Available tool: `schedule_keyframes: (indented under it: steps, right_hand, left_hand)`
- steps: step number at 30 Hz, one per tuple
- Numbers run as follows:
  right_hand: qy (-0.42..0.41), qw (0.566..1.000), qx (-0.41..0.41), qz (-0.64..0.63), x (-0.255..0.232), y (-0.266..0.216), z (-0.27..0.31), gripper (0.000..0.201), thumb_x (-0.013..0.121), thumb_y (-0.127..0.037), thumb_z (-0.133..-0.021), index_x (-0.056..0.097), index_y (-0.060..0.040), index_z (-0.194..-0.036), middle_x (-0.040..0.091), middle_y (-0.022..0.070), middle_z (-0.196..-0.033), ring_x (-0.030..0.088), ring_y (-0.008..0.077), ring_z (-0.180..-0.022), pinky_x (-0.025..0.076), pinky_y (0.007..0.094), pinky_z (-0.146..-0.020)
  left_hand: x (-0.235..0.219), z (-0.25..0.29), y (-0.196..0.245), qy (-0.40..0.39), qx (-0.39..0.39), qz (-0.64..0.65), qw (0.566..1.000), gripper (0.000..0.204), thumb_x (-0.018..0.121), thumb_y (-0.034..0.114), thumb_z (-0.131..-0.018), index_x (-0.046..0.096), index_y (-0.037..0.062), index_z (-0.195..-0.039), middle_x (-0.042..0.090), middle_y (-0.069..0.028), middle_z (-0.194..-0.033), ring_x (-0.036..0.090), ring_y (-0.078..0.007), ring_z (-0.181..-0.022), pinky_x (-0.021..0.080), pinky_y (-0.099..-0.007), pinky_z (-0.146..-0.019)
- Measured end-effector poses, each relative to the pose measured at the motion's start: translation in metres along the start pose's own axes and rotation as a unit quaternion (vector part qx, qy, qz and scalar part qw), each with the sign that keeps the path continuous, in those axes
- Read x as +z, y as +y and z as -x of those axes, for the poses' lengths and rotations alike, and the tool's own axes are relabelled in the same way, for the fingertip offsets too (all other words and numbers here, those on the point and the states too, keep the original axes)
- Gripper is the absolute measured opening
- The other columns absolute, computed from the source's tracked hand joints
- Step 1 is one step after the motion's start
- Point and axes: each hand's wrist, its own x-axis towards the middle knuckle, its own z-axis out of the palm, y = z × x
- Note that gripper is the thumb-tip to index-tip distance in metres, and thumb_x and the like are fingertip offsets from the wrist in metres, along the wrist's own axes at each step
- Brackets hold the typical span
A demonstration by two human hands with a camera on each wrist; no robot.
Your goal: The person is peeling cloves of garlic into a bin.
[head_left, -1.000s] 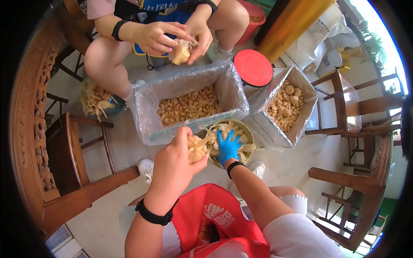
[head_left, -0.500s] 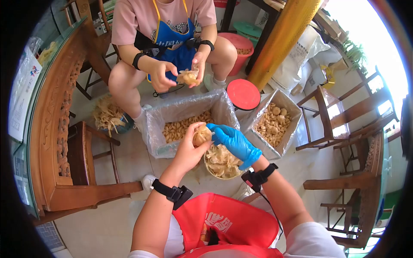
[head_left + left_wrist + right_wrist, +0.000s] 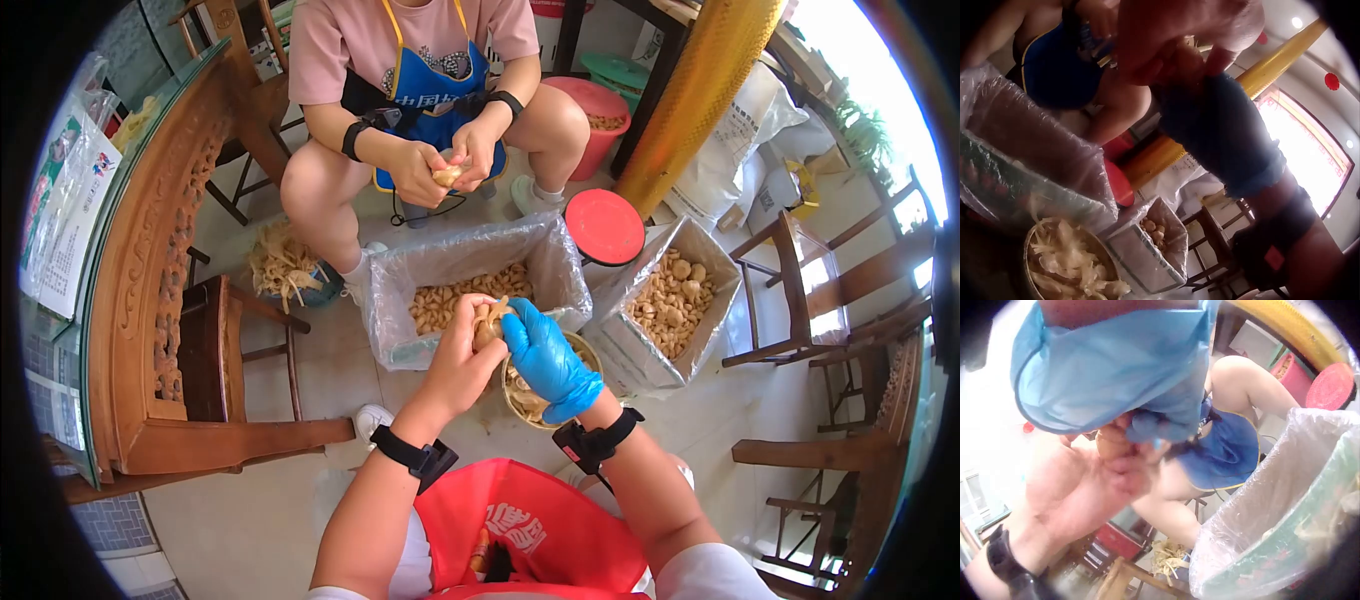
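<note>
A garlic bulb (image 3: pixel 488 322) is gripped in my bare left hand (image 3: pixel 462 358), fingers and thumb around it. My right hand (image 3: pixel 550 362), in a blue glove, pinches the bulb's upper right side. In the right wrist view the bulb (image 3: pixel 1112 442) shows between the bare palm and the gloved fingertips. Just below my hands is a round basin (image 3: pixel 512 402) of papery skins, partly hidden by the glove. Beyond them stands a plastic-lined box (image 3: pixel 400 285) with loose cloves in its bottom.
Another lined box (image 3: pixel 640 350) at right holds bulbs and cloves. A red round lid (image 3: pixel 604 227) lies behind it. Opposite, a person in a blue apron (image 3: pixel 432 95) holds garlic. Wooden chairs (image 3: pixel 790 270) stand at right, a carved table (image 3: pixel 150 300) at left.
My gloved hand has come up from the skins in the basin to the bulb in my left hand. The head view has shifted, and the other person's hands have drawn together.
</note>
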Motion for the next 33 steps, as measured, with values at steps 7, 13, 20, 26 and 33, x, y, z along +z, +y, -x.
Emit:
schedule_keyframes:
  steps: [7, 13, 20, 26, 33]
  right_hand:
    - [0.027, 0.954, 0.093, -0.283, -0.014, -0.018, 0.0, 0.033, 0.041, -0.033, -0.098, 0.054, -0.0029, -0.099, 0.052, 0.0018, -0.08, 0.047, 0.0118, -0.071, 0.042, 0.028, -0.067]
    - [0.071, 0.847, 0.114, -0.515, -0.04, 0.0, -0.007, 0.035, 0.045, -0.038, -0.097, 0.056, -0.0051, -0.105, 0.049, -0.0012, -0.077, 0.042, 0.0098, -0.068, 0.037, 0.0247, -0.063]
    - [0.016, 0.944, 0.095, -0.314, -0.032, -0.017, -0.001, 0.042, 0.056, -0.03, -0.094, 0.052, -0.0025, -0.126, 0.059, 0.0037, -0.106, 0.052, 0.0097, -0.097, 0.044, 0.027, -0.086]
    - [0.008, 0.965, 0.063, -0.256, -0.026, -0.01, -0.003, 0.042, 0.061, -0.009, -0.088, 0.05, -0.0031, -0.128, 0.058, 0.0083, -0.114, 0.056, 0.0175, -0.101, 0.05, 0.0324, -0.082]
    - [-0.014, 0.98, -0.129, 0.149, -0.037, -0.005, -0.006, 0.06, 0.072, -0.01, -0.077, 0.049, -0.0148, -0.133, 0.051, 0.0113, -0.122, 0.053, 0.0263, -0.108, 0.048, 0.0337, -0.084]
  left_hand:
    - [0.01, -0.006, 0.013, 0.009, -0.01, 0.236, 0.972, 0.043, 0.049, 0.007, -0.076, 0.04, 0.0077, -0.118, 0.048, -0.0036, -0.098, 0.045, -0.0114, -0.084, 0.039, -0.0258, -0.076]
    - [0.005, -0.011, 0.011, 0.04, -0.046, 0.474, 0.879, 0.027, 0.055, 0.023, -0.083, 0.05, 0.0099, -0.106, 0.051, -0.0019, -0.088, 0.047, -0.0103, -0.07, 0.04, -0.0262, -0.066]
    - [0.02, -0.014, 0.01, 0.062, -0.165, 0.252, 0.952, 0.036, 0.065, 0.025, -0.088, 0.056, 0.0038, -0.115, 0.063, -0.0049, -0.096, 0.064, -0.0147, -0.083, 0.055, -0.027, -0.07]
    - [0.015, -0.017, -0.006, 0.08, -0.124, 0.254, 0.956, 0.03, 0.064, 0.014, -0.088, 0.059, 0.0013, -0.115, 0.063, -0.0048, -0.096, 0.063, -0.0132, -0.082, 0.056, -0.0272, -0.07]
    - [0.004, -0.013, -0.014, 0.061, -0.149, 0.008, 0.987, 0.039, 0.07, 0.018, -0.082, 0.06, 0.0006, -0.116, 0.065, -0.0075, -0.09, 0.063, -0.012, -0.07, 0.055, -0.024, -0.064]
